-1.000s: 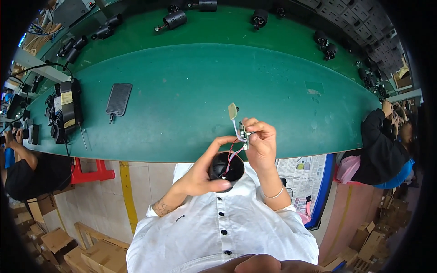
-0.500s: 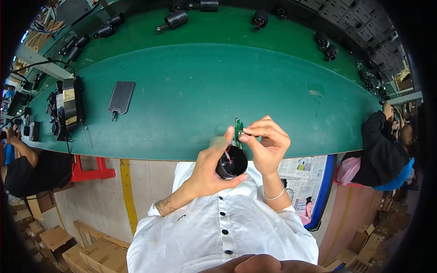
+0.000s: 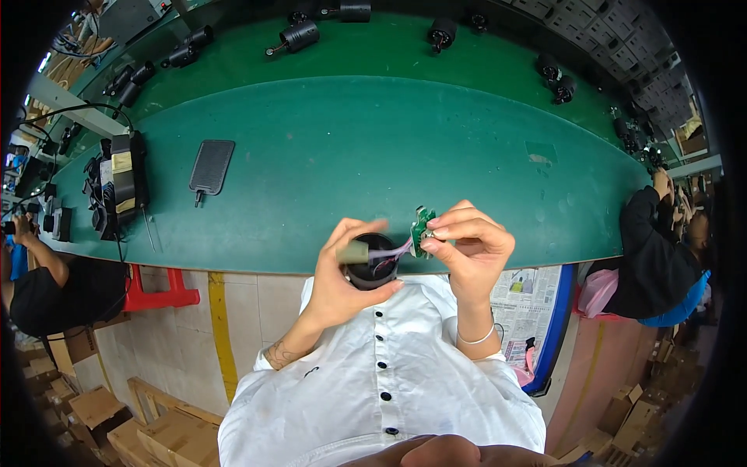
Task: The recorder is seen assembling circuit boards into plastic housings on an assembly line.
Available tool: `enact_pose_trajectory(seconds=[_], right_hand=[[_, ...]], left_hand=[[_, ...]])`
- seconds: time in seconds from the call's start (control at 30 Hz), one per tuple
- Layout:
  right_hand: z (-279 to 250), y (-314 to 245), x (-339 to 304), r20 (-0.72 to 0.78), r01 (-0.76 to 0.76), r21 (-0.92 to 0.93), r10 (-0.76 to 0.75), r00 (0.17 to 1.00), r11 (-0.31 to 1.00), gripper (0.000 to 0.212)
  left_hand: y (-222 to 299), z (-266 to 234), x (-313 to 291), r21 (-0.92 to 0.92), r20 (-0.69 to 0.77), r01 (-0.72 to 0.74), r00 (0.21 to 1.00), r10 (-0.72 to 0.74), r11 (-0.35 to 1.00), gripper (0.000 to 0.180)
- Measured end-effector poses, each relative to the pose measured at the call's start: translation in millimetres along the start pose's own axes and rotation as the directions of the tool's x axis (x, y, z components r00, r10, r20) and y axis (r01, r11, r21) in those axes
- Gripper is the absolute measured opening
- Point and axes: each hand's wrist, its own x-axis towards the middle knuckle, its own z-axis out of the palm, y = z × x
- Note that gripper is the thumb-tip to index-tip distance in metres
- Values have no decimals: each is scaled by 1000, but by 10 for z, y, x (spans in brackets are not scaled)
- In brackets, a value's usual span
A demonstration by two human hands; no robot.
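My left hand [image 3: 333, 268] is wrapped round a black cylindrical housing [image 3: 373, 282], whose open mouth faces up, just past the table's near edge. Between finger and thumb, my right hand [image 3: 475, 241] pinches a small green circuit board [image 3: 421, 231] to the right of the housing. Pinkish-white wires [image 3: 391, 253] run from the board across the mouth of the housing. At their left end is a pale greenish block [image 3: 353, 253], smeared by motion, against my left fingers. Its exact kind cannot be made out.
A black flat pad [image 3: 211, 168] lies on the green table [image 3: 311, 194], left of my hands. Farther left stands a black device with tan tape [image 3: 123, 175], a thin screwdriver-like rod beside it. Black cylinders [image 3: 294, 36] line the far strip. Co-workers sit at both sides.
My left hand and the housing have shifted left, while the circuit board in my right hand has moved slightly right. The wires now stretch between them, and the pale block has come into view.
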Motion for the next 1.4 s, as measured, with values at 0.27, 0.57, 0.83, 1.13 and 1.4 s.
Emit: enact_pose_trajectory(seconds=[0.27,0.57,0.83,1.13,1.4], right_hand=[[5,-40,-34,81,300,-450,-296,952,841,21],[28,-76,-123,152,390,-510,-366,918,767,19],[44,-327,-159,219,403,-503,-339,915,764,17],[-100,-570,-257,368,294,-516,-102,924,805,16],[-137,-452,-147,227,116,-279,-52,972,953,15]], left_hand=[[136,10,-19,-93,155,149,979,-133,984,63],[134,123,80,116,96,-128,988,117,985,64],[124,200,142,6,-106,-196,975,195,981,59],[195,157,252,336,-168,-363,885,434,869,51],[218,213,225,316,-95,-420,878,469,851,56]])
